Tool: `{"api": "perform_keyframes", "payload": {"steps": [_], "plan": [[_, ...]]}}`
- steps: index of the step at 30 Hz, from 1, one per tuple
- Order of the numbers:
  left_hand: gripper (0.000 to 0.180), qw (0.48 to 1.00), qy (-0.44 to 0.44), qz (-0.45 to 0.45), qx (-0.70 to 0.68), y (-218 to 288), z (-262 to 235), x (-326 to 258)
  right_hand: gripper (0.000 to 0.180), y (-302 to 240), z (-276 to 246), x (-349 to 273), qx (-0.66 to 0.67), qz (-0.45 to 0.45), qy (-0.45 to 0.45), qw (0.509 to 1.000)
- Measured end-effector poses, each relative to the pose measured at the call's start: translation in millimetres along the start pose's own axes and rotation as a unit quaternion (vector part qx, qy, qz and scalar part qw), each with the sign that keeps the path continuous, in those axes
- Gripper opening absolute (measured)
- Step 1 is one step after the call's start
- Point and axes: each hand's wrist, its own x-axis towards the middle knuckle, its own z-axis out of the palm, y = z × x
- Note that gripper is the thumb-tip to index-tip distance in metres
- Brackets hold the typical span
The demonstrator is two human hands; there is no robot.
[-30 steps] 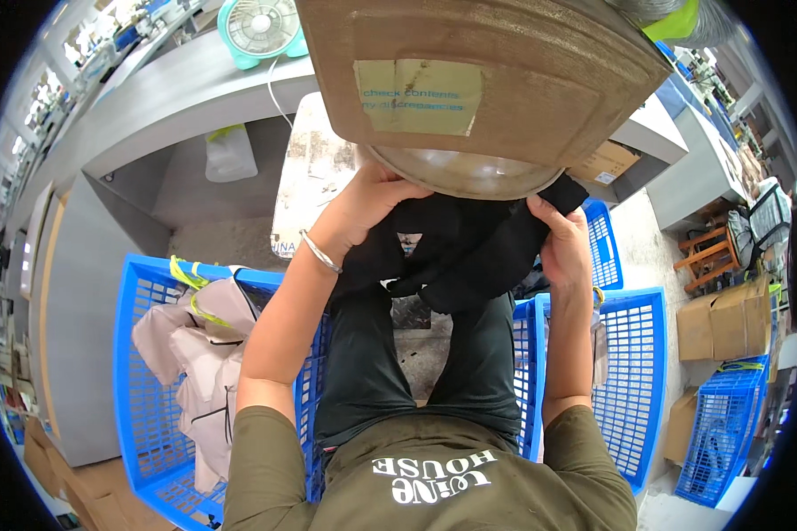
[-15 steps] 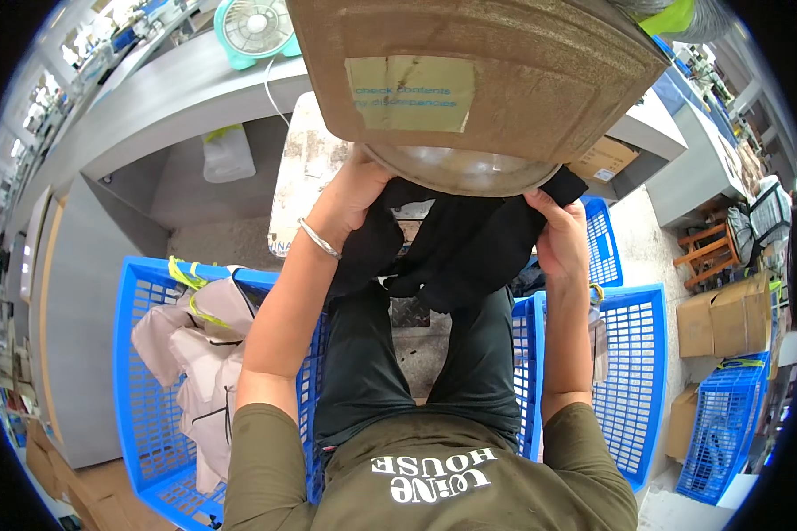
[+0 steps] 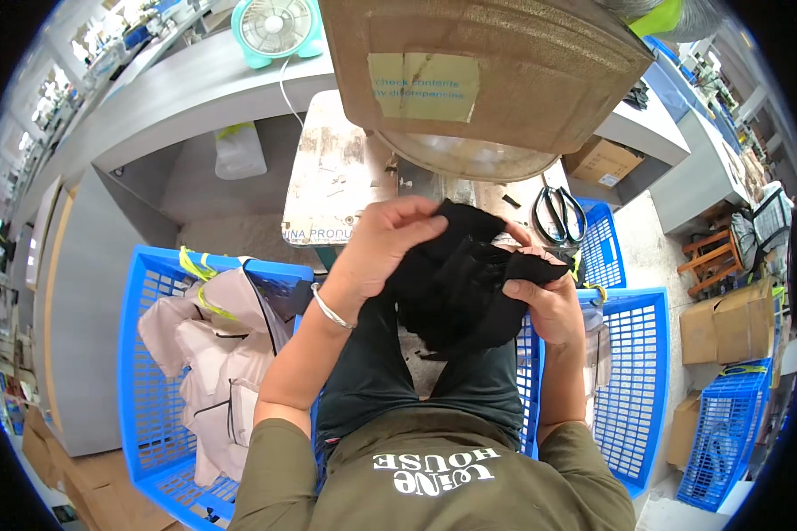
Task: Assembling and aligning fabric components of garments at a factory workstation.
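Observation:
A bunched piece of black fabric hangs between my two hands, above my lap. My left hand pinches its upper left edge with thumb and fingers. On the other side my right hand grips a fold, with the thumb on top and fingertips showing behind the cloth. Just beyond the fabric is the worn white worktable, partly under a brown cardboard-covered housing with a round pale rim below it. Black-handled scissors lie on the table's right side, near a small black scrap.
A blue basket with pale pink garments stands at my left, another blue basket at my right. A turquoise fan sits on the grey bench. Cardboard boxes and a wooden stool are farther right.
Both hands have drawn the black fabric back from under the round rim toward my body. It is now bunched over my lap, and the scissors and tabletop have come into view.

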Motion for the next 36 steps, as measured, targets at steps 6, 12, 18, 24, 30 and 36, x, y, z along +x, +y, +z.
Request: {"api": "perform_keyframes", "payload": {"steps": [6, 12, 18, 24, 30, 36], "plan": [[0.021, 0.996, -0.086, -0.022, 0.025, 8, 24, -4, 0.026, 5, -5, -3, -0.018, 0.059, 0.045, 0.997], [0.017, 0.985, -0.077, -0.014, 0.156, -6, 4, -6, 0.023, 9, -25, 6, 0.074, 0.025, 0.116, 0.99], [0.018, 0.978, -0.026, -0.01, 0.208, -2, 0, 2, 0.024, 18, -37, 20, 0.117, 0.008, 0.136, 0.984], [0.022, 0.992, -0.026, -0.043, 0.115, 16, -22, 33, 0.027, 18, -40, 45, 0.1, 0.036, 0.111, 0.988], [0.023, 0.993, 0.005, -0.055, 0.107, 9, -36, 58, 0.025, 19, -35, 65, 0.084, 0.062, 0.123, 0.987], [0.025, 0.998, 0.001, -0.04, 0.054, 19, -35, 66, 0.027, 14, -39, 74, 0.094, 0.075, 0.122, 0.985]]}}
